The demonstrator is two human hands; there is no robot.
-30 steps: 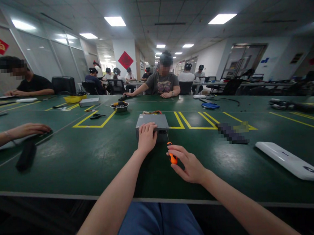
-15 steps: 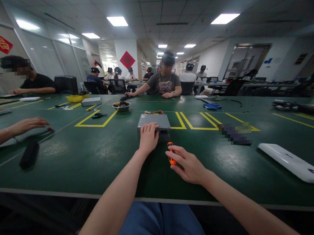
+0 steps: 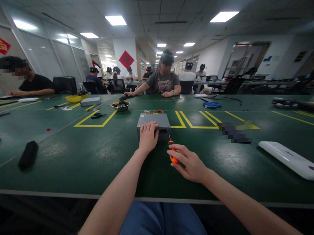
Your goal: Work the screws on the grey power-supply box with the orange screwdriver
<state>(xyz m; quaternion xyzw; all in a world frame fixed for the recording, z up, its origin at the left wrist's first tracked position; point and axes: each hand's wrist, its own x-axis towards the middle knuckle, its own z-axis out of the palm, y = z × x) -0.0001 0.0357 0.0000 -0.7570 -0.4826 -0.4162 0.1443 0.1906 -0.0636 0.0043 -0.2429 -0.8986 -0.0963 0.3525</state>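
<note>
A grey metal computer power supply unit (image 3: 161, 120) sits on the green table in front of me, coloured wires showing behind it. My left hand (image 3: 148, 134) grips its near left part, fingers over the top and thumb at the front. In my right hand (image 3: 186, 162) is an orange and black screwdriver (image 3: 173, 156), its handle between thumb and fingers. The thin shaft points up and away, towards the unit's near right corner beside the dark socket. Whether the tip touches a screw is too small to tell.
A metal bowl (image 3: 121, 106) with small items stands beyond the unit. A white device (image 3: 295, 160) lies at right, a dark pouch (image 3: 28, 155) at left. Blue cable (image 3: 212, 105) and a yellow tray (image 3: 74, 98) are farther off. A person (image 3: 164, 77) sits across the table.
The screwdriver's handle has turned slightly in my right hand, which has barely moved. My left hand stays on the unit. At left, another person's hand has drawn back, leaving a small red object on the table.
</note>
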